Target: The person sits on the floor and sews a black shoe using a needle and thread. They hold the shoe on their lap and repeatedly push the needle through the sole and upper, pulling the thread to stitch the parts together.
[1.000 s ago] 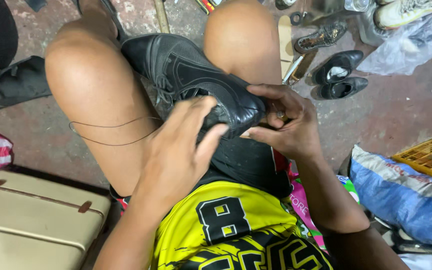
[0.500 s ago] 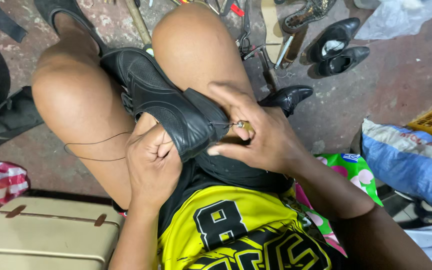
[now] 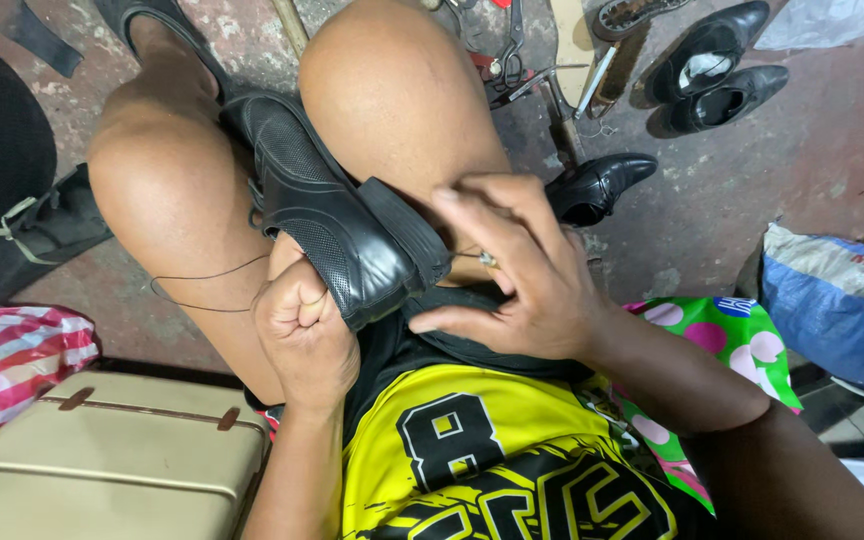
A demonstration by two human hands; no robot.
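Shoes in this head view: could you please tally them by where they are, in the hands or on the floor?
Black shoe held between the knees, left hand and right hand on it: 1
Black shoes on the floor: 3
Total: 4

pair of black dress shoes [image 3: 712, 75] on stained concrete floor [image 3: 802, 170], single black shoe [image 3: 597, 185] nearby, beige suitcase [image 3: 102, 465] lower left, red-striped bag [image 3: 17, 355], blue sack [image 3: 837, 305], scissors [image 3: 512, 45]

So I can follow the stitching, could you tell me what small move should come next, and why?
Probably draw the thread taut: it hangs slack over the thigh while the left hand grips the black shoe and the right hand pinches a small metal piece at its sole edge.
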